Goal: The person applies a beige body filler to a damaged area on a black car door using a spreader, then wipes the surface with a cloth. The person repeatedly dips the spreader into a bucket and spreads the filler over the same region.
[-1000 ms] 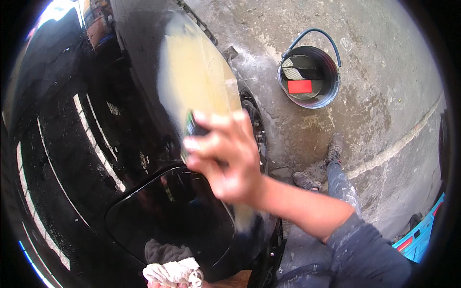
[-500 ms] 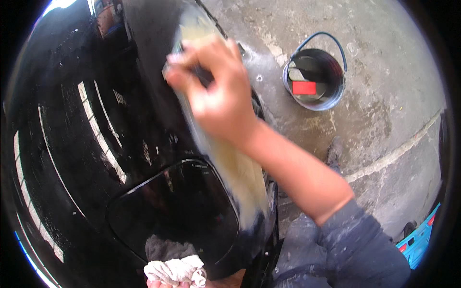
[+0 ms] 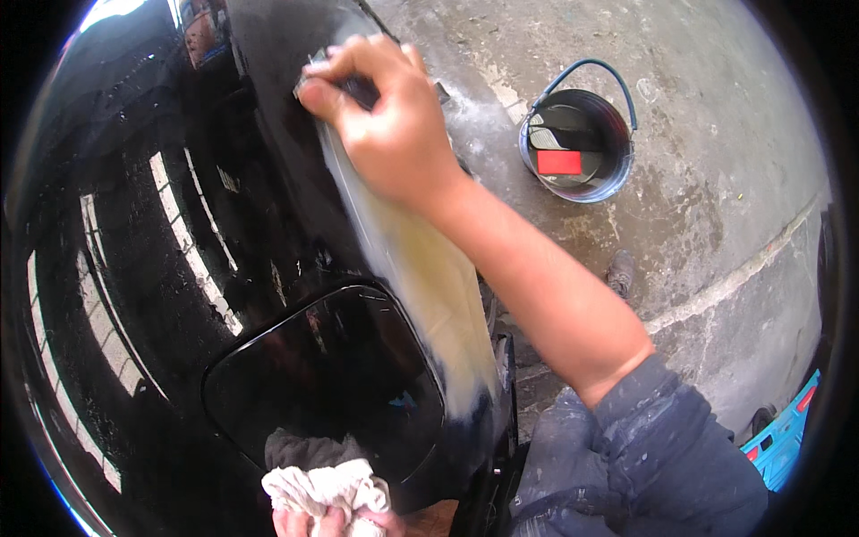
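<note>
A glossy black car body panel (image 3: pixel 125 242) fills the left side, with a rounded flap (image 3: pixel 313 385) outlined in it. Along its right edge runs a pale yellowish, sanded-looking strip (image 3: pixel 438 313). Over the upper end of that strip, my right hand (image 3: pixel 394 125) is closed on a small greyish piece (image 3: pixel 310 72); the fingers hide most of it, so its kind is unclear. At the bottom, my left hand (image 3: pixel 331 522) grips a crumpled white cloth (image 3: pixel 327 486) on the panel by the flap. A dark cloth (image 3: pixel 309 447) shows just beyond the white one.
On the concrete floor (image 3: pixel 716 116) to the right stands a dark bucket (image 3: pixel 528 148) with its handle raised. Inside are a red block (image 3: pixel 559 162) and a pale piece (image 3: pixel 542 136). A shoe (image 3: pixel 619 273) shows below it, and a turquoise object (image 3: pixel 787 434) lies at the far right.
My right hand has moved up along the panel's edge, farther from me, with the greyish piece still in its fingers. My left hand stays near the flap, its fingers now showing more around the white cloth.
</note>
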`<state>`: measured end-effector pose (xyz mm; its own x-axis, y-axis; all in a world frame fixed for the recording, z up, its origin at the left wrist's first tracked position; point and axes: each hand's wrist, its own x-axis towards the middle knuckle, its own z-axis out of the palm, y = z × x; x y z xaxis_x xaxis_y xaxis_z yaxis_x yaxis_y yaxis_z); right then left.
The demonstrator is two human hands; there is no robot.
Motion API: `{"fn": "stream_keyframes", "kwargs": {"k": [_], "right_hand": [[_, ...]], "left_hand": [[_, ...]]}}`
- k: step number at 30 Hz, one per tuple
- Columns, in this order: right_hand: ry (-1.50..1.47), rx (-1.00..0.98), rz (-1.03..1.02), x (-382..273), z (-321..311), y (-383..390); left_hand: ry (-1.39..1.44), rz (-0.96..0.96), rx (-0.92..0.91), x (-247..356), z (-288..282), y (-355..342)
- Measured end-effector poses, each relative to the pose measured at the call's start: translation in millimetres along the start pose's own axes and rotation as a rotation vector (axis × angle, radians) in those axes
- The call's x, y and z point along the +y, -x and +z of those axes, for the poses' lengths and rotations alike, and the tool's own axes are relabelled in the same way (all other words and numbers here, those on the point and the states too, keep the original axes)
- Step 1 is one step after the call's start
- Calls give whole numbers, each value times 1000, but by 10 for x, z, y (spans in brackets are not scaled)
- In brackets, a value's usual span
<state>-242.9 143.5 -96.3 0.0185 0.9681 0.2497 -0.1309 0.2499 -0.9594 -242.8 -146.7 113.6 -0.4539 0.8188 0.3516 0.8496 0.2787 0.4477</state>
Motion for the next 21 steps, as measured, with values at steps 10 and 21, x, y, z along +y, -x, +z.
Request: {"fn": "stream_keyframes", "kwargs": {"k": [10,21], "right_hand": [[22,13,57,-247,-118,332],[114,-63,137,-768,-436,930]], "left_hand": [[-539,354,-184,-5,-186,-53],[-540,185,-186,43,-246,-69]]}}
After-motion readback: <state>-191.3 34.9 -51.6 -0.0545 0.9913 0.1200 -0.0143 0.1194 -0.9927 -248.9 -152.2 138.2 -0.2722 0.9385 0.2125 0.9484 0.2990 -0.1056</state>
